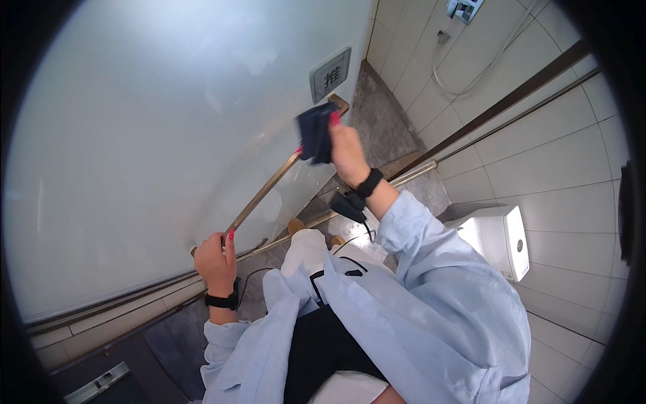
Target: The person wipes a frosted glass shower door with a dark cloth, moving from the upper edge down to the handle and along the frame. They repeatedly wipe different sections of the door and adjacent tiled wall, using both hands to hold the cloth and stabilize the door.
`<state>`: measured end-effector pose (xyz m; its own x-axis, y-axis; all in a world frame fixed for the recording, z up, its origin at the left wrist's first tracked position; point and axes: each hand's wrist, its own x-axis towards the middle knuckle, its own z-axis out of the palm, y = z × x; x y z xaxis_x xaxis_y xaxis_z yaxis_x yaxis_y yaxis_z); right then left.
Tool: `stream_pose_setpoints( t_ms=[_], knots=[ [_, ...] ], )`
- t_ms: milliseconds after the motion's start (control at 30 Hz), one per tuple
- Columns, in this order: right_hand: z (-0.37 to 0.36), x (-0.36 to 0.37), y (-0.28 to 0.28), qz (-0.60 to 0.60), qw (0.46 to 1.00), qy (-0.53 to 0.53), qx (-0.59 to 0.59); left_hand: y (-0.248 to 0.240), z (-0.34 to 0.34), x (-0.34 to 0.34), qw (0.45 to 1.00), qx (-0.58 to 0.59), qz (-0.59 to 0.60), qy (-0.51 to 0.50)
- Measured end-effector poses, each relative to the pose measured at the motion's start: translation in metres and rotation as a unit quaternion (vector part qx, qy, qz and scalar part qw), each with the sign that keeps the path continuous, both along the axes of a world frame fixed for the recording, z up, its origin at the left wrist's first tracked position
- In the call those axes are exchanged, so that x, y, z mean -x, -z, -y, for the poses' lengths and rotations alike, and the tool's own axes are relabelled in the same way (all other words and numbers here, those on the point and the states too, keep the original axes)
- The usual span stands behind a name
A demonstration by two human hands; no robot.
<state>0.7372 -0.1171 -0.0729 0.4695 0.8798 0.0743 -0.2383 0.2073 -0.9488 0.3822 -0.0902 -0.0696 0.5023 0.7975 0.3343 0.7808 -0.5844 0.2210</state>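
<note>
A long bronze-coloured metal handle (264,191) runs slantwise across a frosted glass door (148,141). My left hand (217,261) is closed round the handle near its lower end. Higher up, my right hand (348,156) grips a folded dark navy cloth (315,131), which is wrapped over the upper part of the handle. The cloth is slightly blurred and hides the stretch of bar under it. Just above the cloth, the handle's top bracket (339,103) shows. A grey square sign (330,74) is fixed to the glass beyond it.
To the right, a dark door frame bar (508,101) crosses in front of a tiled wall (538,161). A white wall-mounted unit (501,236) juts out near my right elbow. Farther off hangs a shower fixture (463,9) with a hose. A metal-edged dark object (101,384) lies at lower left.
</note>
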Motion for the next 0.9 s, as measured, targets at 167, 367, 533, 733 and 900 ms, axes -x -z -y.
stream_pose_setpoints(
  t_ms=[167,367,533,733,900],
  knots=[
    [0.041,-0.040,0.011,-0.397,0.912,0.087,-0.065,-0.014,0.002,-0.016,0.998,-0.022,0.040,0.031],
    [0.068,-0.043,0.024,-0.467,0.869,0.019,-0.161,-0.020,-0.010,-0.068,0.986,0.052,0.134,0.084],
    [0.071,-0.044,0.056,-0.535,0.821,0.038,-0.196,-0.018,-0.010,-0.091,0.998,0.049,-0.033,0.021],
    [0.072,-0.026,0.077,-0.611,0.761,-0.103,-0.190,-0.015,-0.008,-0.089,0.999,0.037,-0.028,0.020],
    [0.067,-0.016,0.051,-0.586,0.808,-0.023,-0.046,-0.016,-0.010,-0.088,0.998,0.047,-0.037,0.020]
  ],
)
